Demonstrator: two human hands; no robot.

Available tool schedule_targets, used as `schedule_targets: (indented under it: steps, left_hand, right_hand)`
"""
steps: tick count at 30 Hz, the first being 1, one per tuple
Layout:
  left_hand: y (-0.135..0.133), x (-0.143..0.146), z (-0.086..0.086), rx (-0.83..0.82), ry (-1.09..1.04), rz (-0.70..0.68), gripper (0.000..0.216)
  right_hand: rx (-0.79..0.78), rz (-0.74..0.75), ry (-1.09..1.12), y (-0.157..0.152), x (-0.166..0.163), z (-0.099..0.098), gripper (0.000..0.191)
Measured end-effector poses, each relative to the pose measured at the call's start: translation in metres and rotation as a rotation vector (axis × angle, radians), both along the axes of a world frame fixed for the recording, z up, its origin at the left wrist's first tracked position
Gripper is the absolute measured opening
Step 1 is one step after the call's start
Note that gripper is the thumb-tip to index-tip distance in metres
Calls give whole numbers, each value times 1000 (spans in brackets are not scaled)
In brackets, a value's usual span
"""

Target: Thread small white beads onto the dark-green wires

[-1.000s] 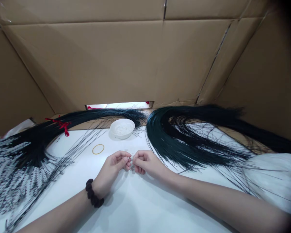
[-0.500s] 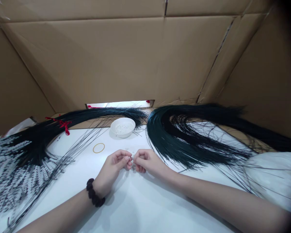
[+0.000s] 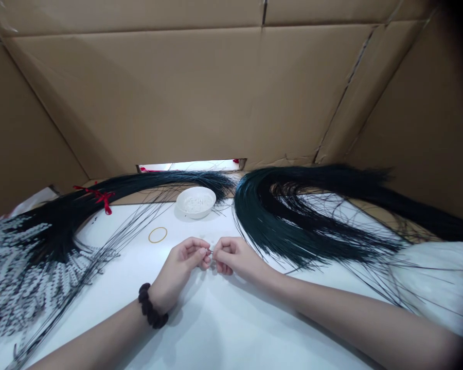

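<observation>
My left hand (image 3: 191,257), with a dark scrunchie (image 3: 150,307) round its wrist, is closed in a pinch near the middle of the white table. Facing it, fingertip to fingertip, is my right hand (image 3: 231,256), also pinching. A short bit of thin dark cord (image 3: 211,252) shows in the narrow gap between them, at the right fingertips. What lies inside the left pinch is too small and covered to make out. Just beyond the hands stands a white bowl (image 3: 196,203) holding many tiny white pieces, likely beads.
Dark cords with white-covered ends (image 3: 42,277) spread at left, tied by a red ribbon (image 3: 102,198). A curved bundle of dark cords (image 3: 285,231) lies at right, near a white plastic bag (image 3: 440,277). A yellow rubber band (image 3: 158,235) lies beyond my left hand. Cardboard walls (image 3: 200,97) surround the table.
Hardly anything differs: both hands keep their pinch in the same place, and the whole view has shifted very slightly.
</observation>
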State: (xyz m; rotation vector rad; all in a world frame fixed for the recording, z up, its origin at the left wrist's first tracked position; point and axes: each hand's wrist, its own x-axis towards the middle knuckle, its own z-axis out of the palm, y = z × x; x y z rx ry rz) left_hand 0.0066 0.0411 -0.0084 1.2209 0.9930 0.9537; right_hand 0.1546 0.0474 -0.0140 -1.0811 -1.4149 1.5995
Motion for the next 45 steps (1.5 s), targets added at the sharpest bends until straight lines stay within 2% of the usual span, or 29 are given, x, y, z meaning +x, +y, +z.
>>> schedule_targets:
  steps: [17, 29, 45]
  left_hand:
    - [-3, 0, 2, 88, 162, 50, 9]
    - [-2, 0, 3, 31, 110, 50, 13]
    - [2, 1, 0, 35, 66, 12, 13]
  right_hand:
    - [9, 3, 9, 2, 0, -4, 6]
    - [17, -17, -15, 1, 0, -3, 6]
    - [-5, -11, -22, 7, 0, -2, 7]
